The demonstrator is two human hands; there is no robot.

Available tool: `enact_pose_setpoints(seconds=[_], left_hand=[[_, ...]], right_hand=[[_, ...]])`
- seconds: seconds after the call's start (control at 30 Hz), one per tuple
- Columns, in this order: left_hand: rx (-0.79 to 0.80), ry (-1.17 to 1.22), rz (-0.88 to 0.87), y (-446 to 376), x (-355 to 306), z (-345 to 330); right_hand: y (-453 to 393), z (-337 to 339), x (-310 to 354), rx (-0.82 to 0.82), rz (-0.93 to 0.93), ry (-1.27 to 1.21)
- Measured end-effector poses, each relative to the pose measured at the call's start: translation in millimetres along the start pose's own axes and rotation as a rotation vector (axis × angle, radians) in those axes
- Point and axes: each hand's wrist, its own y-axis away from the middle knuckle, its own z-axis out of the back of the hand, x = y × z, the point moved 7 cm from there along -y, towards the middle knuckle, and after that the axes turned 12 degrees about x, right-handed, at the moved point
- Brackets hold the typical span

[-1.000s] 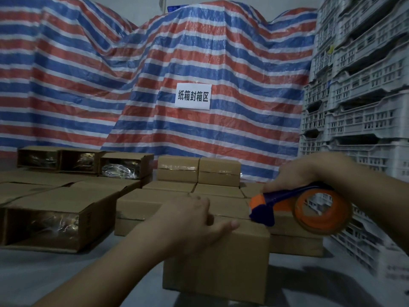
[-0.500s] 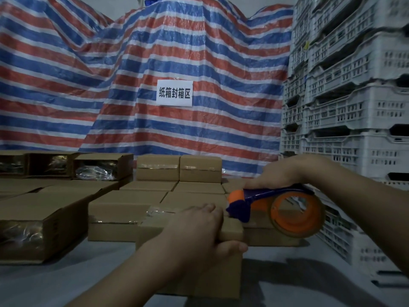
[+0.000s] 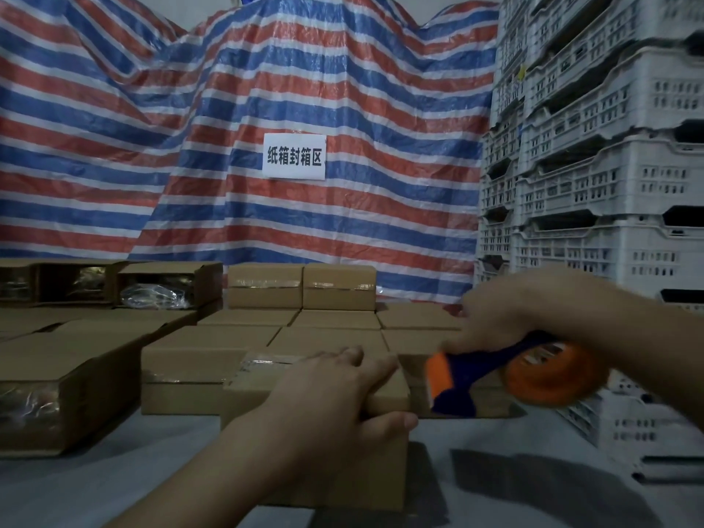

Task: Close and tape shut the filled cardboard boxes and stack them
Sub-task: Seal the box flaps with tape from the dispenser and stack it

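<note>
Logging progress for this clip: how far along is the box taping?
Done: taped boxes stacked at the back. In hand: left hand holds the front box while right hand runs the tape dispenser. Left: open boxes at left.

A tarpaulin (image 3: 343,108) striped in red, blue and white hangs across the whole back of the space, draped in loose folds and sagging peaks, with a strip of pale wall (image 3: 198,5) showing above it. A white paper sign (image 3: 293,157) printed with black Chinese characters is fixed near its middle. To the right stands a tall stack of white perforated plastic crates (image 3: 609,165) — some tilted, nested unevenly. The surface below (image 3: 114,474) is pale grey — the light is dim and bluish.
</note>
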Motion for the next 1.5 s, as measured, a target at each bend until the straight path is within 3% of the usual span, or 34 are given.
enact_pose_setpoints(seconds=[0.17, 0.37, 0.5, 0.83, 1.03, 1.3, 1.4, 1.5], left_hand=[[0.028, -0.017, 0.009, -0.2, -3.2, 0.3], [-0.01, -0.023, 0.012, 1.4, -1.7, 0.3], [0.006, -0.014, 0.01, 0.1, -0.4, -2.3], [-0.048, -0.031, 0.012, -1.0, -0.4, -1.1], [-0.059, -0.032, 0.005, 0.7, -1.6, 0.5], [-0.072, -0.042, -0.006, -0.4, -1.2, -1.3], [-0.07, -0.033, -0.009, -2.1, -0.7, -1.3], [-0.065, -0.039, -0.001, -2.7, -0.3, -1.2]], right_hand=[[19.7, 12.3, 33.9, -0.142, -0.03, 0.204], [6.3, -21.8, 62.9, -0.148, -0.055, 0.581], [-6.1, -56.4, 34.5, -0.251, 0.013, 0.312], [-31.4, -111.5, 6.2, -0.619, -0.14, -0.009], [-37.0, -137.7, 7.2, -0.644, -0.118, -0.225], [-14.8, -106.9, -3.2, -0.642, -0.148, -0.294], [0.3, -67.7, -14.5, -0.816, 0.022, -0.625], [5.7, -24.3, -2.8, -0.764, 0.405, -1.13]])
